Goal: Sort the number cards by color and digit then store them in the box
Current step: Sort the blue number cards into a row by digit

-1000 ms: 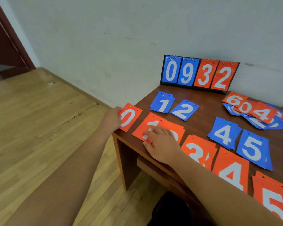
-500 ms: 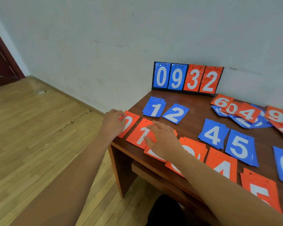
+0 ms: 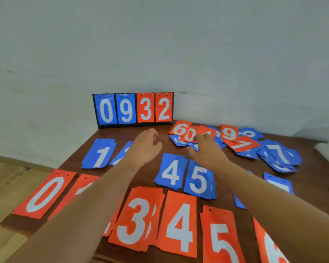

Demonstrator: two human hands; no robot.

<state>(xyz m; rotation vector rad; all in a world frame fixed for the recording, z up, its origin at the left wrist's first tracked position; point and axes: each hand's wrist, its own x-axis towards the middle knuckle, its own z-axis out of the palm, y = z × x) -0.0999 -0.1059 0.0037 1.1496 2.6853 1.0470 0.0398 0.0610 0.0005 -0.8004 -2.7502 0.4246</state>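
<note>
Both hands have left the front row. Half a second ago they were on the red 0 and red 1 cards, and now they're both reaching to the back of the table.

The right hand is on the near edge of the unsorted pile, with its fingers fairly straight and spread. The fingertips touch the loose red 0 and the red card next to it, and it isn't gripping anything as far as I can see.

The left hand hangs just left of the pile over bare wood, loosely curled and holding nothing.

Closer in, the sorted stacks lie flat. blue 1 is left of the left wrist, and blue 4 and blue 5 sit between the forearms. Along the front edge are the red 0 card, red 3, red 4 and red 5. The left forearm hides most of the red stack after the 0.

The scoreboard stands upright against the wall reading 0932.
</note>
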